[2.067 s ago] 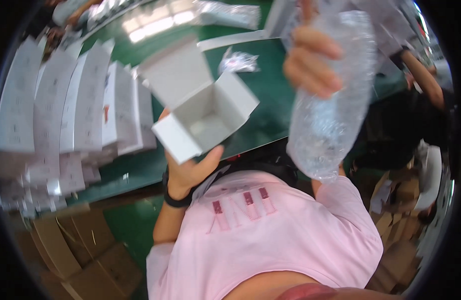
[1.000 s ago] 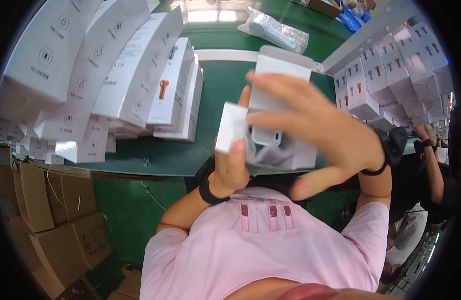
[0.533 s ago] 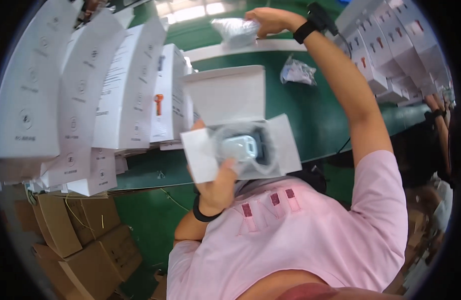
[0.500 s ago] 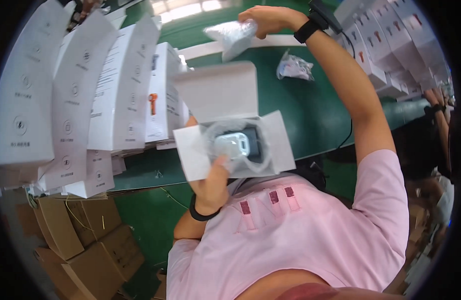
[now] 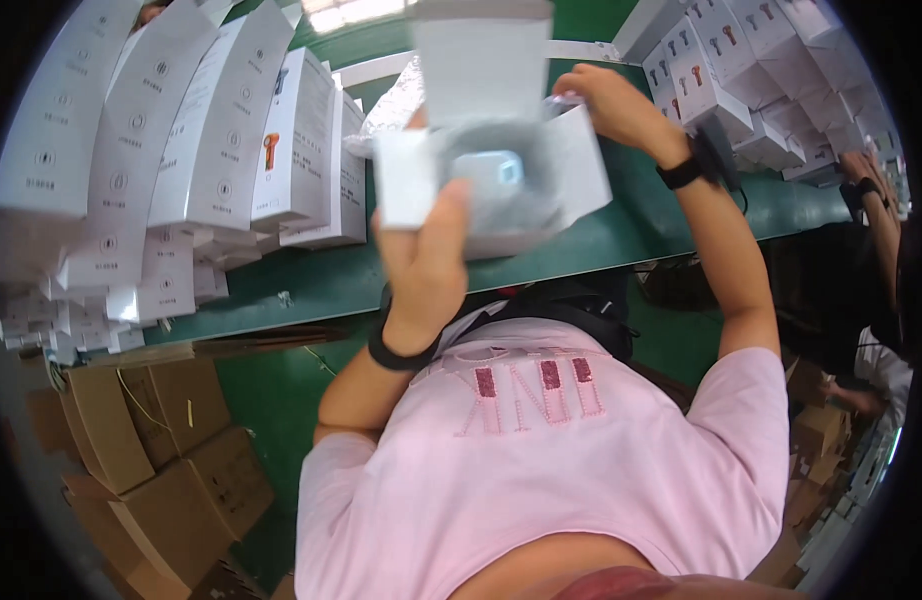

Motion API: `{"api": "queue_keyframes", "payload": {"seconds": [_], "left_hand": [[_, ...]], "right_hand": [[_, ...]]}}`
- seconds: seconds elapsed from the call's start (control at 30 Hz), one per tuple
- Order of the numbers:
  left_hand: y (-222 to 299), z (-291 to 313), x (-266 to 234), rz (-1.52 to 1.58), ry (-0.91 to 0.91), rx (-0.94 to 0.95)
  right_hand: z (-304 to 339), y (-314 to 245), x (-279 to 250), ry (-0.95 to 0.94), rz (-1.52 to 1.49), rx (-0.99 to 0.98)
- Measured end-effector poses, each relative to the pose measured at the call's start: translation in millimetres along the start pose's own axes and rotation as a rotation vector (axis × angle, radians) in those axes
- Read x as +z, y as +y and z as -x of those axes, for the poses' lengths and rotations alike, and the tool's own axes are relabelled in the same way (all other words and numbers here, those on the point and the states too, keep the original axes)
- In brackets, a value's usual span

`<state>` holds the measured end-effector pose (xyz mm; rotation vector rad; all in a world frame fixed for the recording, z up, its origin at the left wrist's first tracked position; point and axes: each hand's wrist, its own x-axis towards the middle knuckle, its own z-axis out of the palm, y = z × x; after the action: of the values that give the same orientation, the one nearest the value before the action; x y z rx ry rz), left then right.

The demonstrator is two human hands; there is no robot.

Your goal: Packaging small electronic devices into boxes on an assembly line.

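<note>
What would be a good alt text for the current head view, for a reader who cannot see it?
The left hand holds an open white box with a pale item inside, while the right hand is at a mostly hidden plastic packet. White cartons stand on both sides, around a green table.

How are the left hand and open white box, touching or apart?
Touching: the head view shows the left hand gripping the open white box, thumb over its edge.

The left hand [image 5: 426, 285] holds an open white carton [image 5: 581, 168] containing a pale device [image 5: 484, 168] in clear wrap; the right hand [image 5: 616, 108] pinches a partly hidden plastic packet [image 5: 556, 104] beside it.
</note>
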<state>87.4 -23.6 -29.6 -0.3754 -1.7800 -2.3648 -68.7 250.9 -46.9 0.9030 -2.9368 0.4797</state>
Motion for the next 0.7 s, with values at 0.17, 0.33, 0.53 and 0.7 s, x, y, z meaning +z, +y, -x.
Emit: {"api": "queue_keyframes", "payload": {"seconds": [0.17,0.33,0.53,0.7], "left_hand": [[-10.1,-16.5,34.9,0.047,-0.002,0.194],[-12.1,-6.0,28.4,0.013,0.036,0.097],[-9.1,-9.9,30.3,0.123,0.032,0.102],[-10.0,-12.7,23.3,0.024,-0.048,0.219]], "right_hand": [[43.0,-70.9,-120.7,0.546,-0.878,-0.001],[57.6,-159.6,-116.3,0.178,-0.835,-0.196],[45.2,-152.9,-109.7,0.112,-0.345,-0.216],[27.2,-143.7,-128.5,0.129,-0.076,-0.380]]}}
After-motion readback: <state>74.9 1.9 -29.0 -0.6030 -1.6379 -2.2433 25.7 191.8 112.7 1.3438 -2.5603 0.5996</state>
